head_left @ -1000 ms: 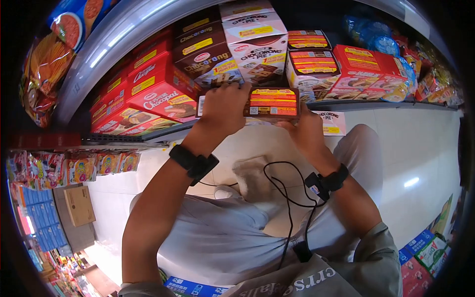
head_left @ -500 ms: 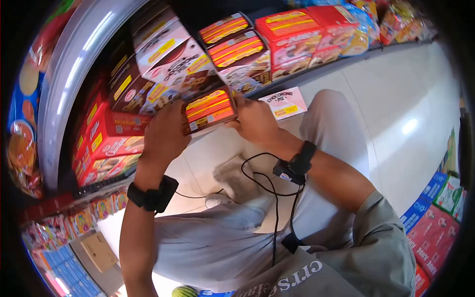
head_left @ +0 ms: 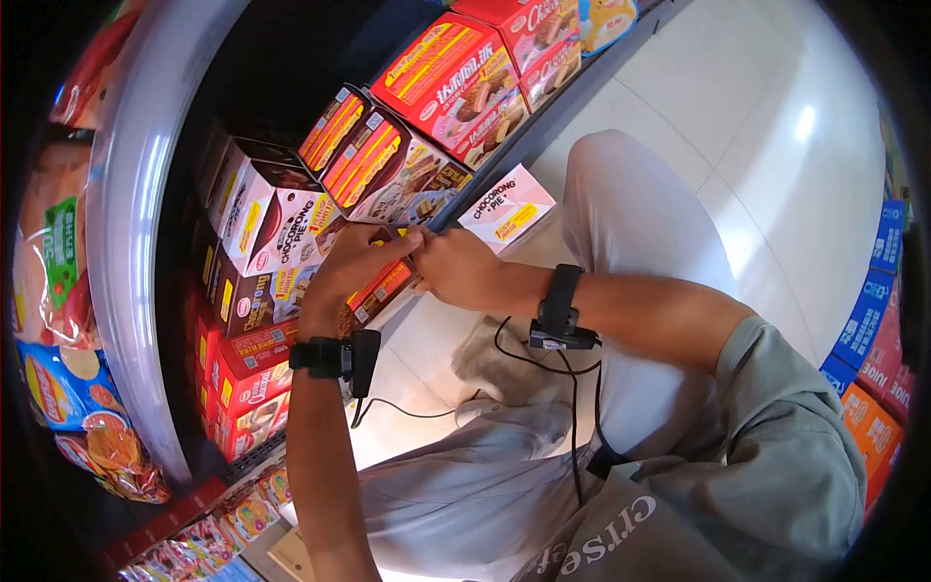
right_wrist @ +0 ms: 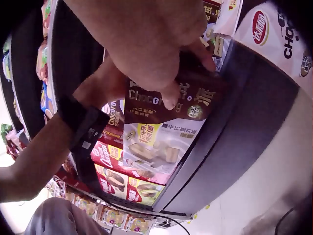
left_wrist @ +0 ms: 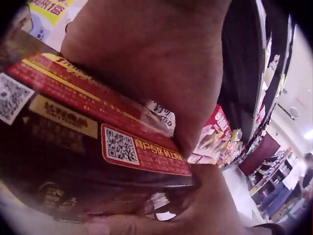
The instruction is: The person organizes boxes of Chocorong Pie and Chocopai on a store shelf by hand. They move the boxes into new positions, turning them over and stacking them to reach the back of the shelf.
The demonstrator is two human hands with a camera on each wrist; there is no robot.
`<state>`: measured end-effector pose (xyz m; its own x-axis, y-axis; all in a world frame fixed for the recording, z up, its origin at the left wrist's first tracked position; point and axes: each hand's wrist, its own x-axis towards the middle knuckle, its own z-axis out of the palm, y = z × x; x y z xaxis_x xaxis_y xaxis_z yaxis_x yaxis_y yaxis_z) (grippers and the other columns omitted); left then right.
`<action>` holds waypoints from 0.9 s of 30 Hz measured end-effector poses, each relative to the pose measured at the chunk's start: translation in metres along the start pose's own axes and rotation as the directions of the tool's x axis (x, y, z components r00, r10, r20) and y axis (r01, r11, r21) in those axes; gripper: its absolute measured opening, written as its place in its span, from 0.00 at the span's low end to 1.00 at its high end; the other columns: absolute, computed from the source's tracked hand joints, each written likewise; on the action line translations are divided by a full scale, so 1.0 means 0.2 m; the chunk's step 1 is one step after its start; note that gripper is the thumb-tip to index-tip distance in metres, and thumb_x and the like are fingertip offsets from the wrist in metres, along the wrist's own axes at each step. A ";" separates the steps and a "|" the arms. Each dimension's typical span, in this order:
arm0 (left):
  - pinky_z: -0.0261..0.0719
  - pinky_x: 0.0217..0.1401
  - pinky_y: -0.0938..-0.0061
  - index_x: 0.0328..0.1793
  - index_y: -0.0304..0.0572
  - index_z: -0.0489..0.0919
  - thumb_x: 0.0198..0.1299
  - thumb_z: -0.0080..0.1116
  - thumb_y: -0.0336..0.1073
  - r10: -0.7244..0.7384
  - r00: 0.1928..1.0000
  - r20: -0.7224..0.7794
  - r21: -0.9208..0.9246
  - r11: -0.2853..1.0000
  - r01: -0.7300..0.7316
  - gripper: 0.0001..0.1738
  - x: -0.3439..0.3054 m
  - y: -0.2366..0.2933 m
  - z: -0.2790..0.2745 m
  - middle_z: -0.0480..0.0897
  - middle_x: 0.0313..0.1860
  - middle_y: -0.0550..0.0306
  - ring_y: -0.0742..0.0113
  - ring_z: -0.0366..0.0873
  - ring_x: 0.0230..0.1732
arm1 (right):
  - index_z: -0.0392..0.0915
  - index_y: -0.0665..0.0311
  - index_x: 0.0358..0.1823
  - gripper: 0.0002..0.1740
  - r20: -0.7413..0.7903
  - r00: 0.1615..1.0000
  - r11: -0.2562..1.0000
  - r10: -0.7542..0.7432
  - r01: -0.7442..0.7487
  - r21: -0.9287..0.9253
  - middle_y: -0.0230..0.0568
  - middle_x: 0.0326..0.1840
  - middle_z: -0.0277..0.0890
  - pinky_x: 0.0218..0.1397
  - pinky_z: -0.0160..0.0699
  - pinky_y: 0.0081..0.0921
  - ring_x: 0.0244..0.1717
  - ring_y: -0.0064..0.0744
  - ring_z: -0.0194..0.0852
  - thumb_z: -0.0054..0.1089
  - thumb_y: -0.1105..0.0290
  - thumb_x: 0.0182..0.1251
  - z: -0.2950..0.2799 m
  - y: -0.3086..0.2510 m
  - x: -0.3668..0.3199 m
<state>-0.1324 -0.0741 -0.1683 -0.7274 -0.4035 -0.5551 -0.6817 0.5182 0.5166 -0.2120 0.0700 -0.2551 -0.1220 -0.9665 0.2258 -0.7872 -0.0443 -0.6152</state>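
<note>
Both hands hold a brown Chocorong snack box [head_left: 373,296] at the front edge of the shelf. My left hand [head_left: 349,267] grips its far left side, with fingers reaching over the top toward the other hand. At the box's right end my right hand [head_left: 458,267] grips the corner, close to the left fingertips. A red and yellow label with QR codes covers the side of the box [left_wrist: 68,132] in the left wrist view. Its brown and white printed front [right_wrist: 159,137] shows in the right wrist view, partly hidden by fingers.
Behind the hands, the shelf bears white Chocorong Pie boxes [head_left: 267,213], red Chocopai boxes [head_left: 247,378], brown-topped boxes [head_left: 373,160] and taller red boxes [head_left: 451,82]. A white Chocorong Pie box [head_left: 509,209] lies outside the shelf edge. Black cables [head_left: 572,407] hang from the wrist straps.
The head view has turned, so the shelf now slants steeply. The held box appears further left and more tilted, and the hands have come closer together on it.
</note>
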 end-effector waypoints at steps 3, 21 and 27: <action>0.75 0.38 0.68 0.44 0.28 0.81 0.54 0.63 0.50 -0.077 0.994 -0.078 -0.003 0.997 0.077 0.27 0.07 -0.07 0.05 0.85 0.33 0.45 0.63 0.80 0.31 | 0.74 0.81 0.44 0.29 -0.008 1.000 0.999 0.022 -0.021 0.036 0.53 0.36 0.77 0.37 0.81 0.36 0.36 0.46 0.82 0.70 0.62 0.50 0.03 0.02 0.01; 0.77 0.40 0.63 0.43 0.32 0.81 0.53 0.60 0.41 0.113 0.933 -0.342 0.052 0.994 -0.101 0.18 0.08 -0.11 0.14 0.84 0.34 0.42 0.49 0.82 0.34 | 0.65 0.86 0.54 0.34 -0.112 0.985 0.979 0.132 -0.112 0.168 0.61 0.44 0.74 0.39 0.82 0.34 0.42 0.50 0.80 0.67 0.69 0.50 0.14 0.02 -0.01; 0.77 0.41 0.67 0.46 0.29 0.80 0.55 0.58 0.36 0.194 0.941 -0.278 -0.004 0.979 -0.203 0.17 0.12 -0.12 0.11 0.85 0.36 0.42 0.59 0.82 0.35 | 0.63 0.87 0.57 0.38 -0.154 0.971 0.971 0.184 -0.155 0.184 0.64 0.48 0.75 0.43 0.81 0.34 0.44 0.50 0.80 0.69 0.67 0.50 0.17 0.02 0.00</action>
<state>-0.1313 -0.0798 -0.2079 -0.8384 -0.4889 -0.2410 -0.5203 0.5860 0.6212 -0.1946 0.0607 -0.2834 -0.3567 -0.9073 0.2225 -0.6342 0.0603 -0.7708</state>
